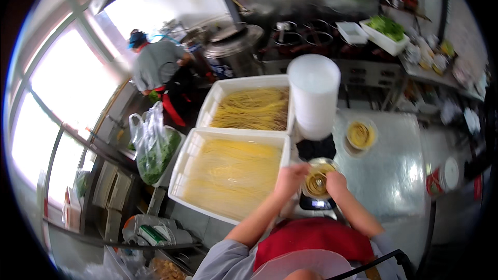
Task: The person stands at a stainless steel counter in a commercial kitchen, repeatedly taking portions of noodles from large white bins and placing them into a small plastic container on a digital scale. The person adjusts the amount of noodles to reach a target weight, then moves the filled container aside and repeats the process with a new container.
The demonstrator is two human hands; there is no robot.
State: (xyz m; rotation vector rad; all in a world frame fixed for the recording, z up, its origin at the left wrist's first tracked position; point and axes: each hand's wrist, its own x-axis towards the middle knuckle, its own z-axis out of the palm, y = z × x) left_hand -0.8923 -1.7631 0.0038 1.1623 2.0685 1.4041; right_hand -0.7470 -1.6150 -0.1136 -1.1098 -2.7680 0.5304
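A round bowl with coiled yellow noodles (317, 187) sits on a digital kitchen scale (308, 203) with a lit display. At the bowl's left rim is my left hand (291, 179), its fingers bent and blurred. My right hand (336, 184) is at the right rim, with its fingertips over the noodles. Whether either hand grips noodles or the rim cannot be made out. Directly left stands a white plastic tub (287, 159) of pale yellow noodles in cloudy liquid (233, 179). Another white tub (206, 109) behind it holds darker yellow noodle strands (253, 109).
A tall stack of white plastic bowls (314, 97) rises behind the scale, near a black cloth (317, 148). One filled noodle bowl (361, 135) stands on the steel table (383, 179). Left are bagged greens (153, 155). A co-worker (159, 62) bends near a large steel pot (233, 48).
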